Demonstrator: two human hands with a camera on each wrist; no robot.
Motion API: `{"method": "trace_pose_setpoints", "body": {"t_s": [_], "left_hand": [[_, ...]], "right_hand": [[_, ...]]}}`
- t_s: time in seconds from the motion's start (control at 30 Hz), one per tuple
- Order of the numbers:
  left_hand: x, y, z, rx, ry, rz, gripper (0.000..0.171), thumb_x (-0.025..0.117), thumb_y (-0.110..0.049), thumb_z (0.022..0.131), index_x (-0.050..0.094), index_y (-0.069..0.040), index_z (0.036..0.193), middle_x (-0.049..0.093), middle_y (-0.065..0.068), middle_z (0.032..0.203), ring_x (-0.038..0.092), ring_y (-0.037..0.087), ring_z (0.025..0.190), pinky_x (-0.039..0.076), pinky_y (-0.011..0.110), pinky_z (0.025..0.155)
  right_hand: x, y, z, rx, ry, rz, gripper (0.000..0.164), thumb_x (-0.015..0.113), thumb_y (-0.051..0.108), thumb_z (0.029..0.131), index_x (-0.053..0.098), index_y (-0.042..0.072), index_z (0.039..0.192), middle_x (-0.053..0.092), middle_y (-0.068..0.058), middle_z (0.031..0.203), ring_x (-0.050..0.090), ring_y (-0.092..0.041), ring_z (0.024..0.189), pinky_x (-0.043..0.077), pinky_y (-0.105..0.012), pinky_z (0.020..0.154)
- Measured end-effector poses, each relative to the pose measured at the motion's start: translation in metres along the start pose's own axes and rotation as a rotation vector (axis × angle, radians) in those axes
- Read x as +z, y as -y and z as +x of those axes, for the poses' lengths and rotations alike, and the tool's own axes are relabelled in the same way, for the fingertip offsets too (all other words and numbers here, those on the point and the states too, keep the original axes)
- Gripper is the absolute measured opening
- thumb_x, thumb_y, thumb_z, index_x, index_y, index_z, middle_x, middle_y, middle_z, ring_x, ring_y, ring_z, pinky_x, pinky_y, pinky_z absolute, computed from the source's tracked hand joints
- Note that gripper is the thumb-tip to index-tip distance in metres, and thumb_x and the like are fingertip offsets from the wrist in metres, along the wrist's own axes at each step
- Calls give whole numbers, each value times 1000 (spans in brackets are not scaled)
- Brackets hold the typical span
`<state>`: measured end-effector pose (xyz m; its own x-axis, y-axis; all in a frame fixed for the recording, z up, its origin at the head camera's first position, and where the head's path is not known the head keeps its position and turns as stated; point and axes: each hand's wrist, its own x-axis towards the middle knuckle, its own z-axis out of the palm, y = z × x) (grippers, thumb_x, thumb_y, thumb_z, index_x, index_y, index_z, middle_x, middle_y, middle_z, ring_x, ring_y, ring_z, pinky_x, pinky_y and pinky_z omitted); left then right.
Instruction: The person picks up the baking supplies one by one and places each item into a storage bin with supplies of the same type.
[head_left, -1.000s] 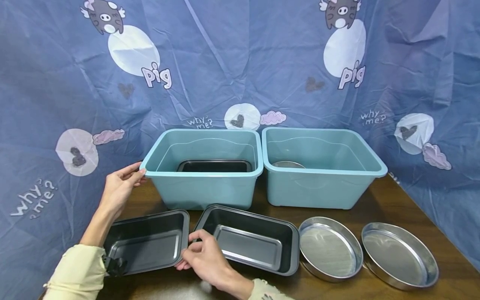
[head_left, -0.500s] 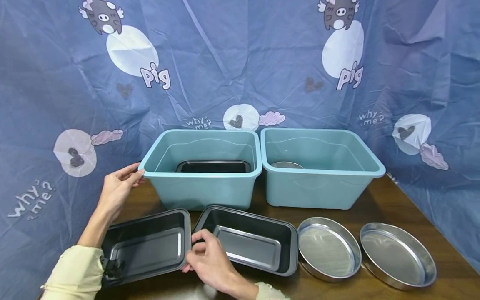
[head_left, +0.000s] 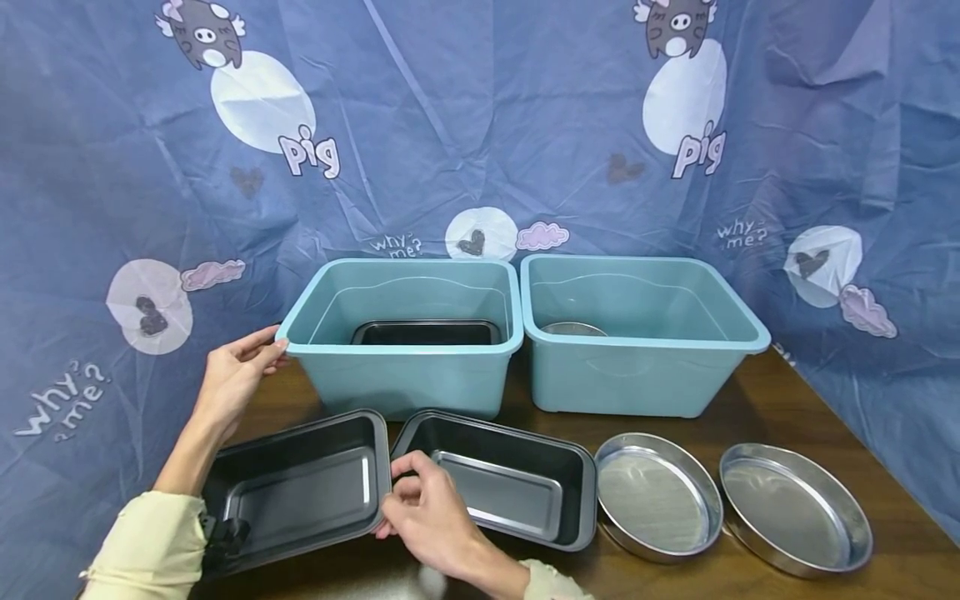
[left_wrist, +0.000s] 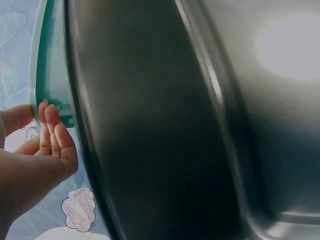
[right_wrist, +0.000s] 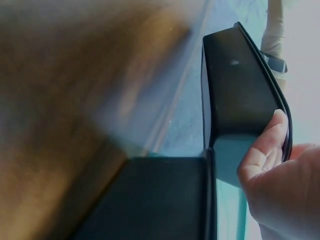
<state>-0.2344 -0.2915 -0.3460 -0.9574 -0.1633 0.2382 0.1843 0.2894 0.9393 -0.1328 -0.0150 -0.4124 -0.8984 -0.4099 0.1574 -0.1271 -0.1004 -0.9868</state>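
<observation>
My left hand pinches the left front corner of the rim of a light-blue plastic bin. A dark rectangular loaf pan lies tilted below that forearm, its right end raised. The right hand grips this raised end by the rim, thumb on one side and fingers on the other. In the left wrist view the same loaf pan fills most of the picture, close to the left hand. From the right wrist, its underside shows above a second loaf pan.
The second loaf pan also sits just right of my right hand in the head view. Two round metal cake pans stand further right. Another dark pan is inside the left bin; a round metal rim shows in the right bin.
The right hand has shifted slightly right and up, pulling the held loaf pan along, and its right end now stands higher. My left hand stays on the bin's rim.
</observation>
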Motion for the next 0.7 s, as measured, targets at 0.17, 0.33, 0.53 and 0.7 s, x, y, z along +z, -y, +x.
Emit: {"method": "trace_pose_setpoints", "body": {"t_s": [0.17, 0.33, 0.53, 0.7], "left_hand": [[0, 0, 0, 4, 0, 0, 54, 59, -15, 106, 43, 19, 145, 67, -24, 85, 66, -7, 79, 51, 12, 72], [0, 0, 0, 8, -1, -13, 54, 60, -14, 106, 43, 19, 145, 67, -23, 84, 67, -5, 79, 52, 12, 71], [0, 1, 1, 21, 4, -25, 54, 60, -13, 105, 43, 21, 144, 67, -22, 84, 66, -5, 77, 52, 12, 70], [0, 2, 1, 25, 2, -21, 53, 60, -12, 105, 44, 21, 143, 67, -22, 83, 66, -6, 77, 51, 12, 70]], "right_hand": [[-3, 6, 1, -5, -17, 14, 25, 55, -12, 88, 55, -4, 111, 68, -7, 73, 66, -15, 57, 59, -25, 60], [-9, 10, -1, -8, -26, 10, 25, 54, -12, 88, 55, -5, 112, 69, -9, 75, 65, -15, 58, 57, -23, 60], [-18, 17, -4, -15, -23, -3, 22, 52, -10, 89, 55, -6, 110, 69, -10, 78, 65, -11, 59, 57, -21, 62], [-26, 19, -8, -20, -30, -4, 21, 52, -9, 90, 55, -7, 111, 70, -14, 80, 65, -12, 61, 58, -23, 63]]}}
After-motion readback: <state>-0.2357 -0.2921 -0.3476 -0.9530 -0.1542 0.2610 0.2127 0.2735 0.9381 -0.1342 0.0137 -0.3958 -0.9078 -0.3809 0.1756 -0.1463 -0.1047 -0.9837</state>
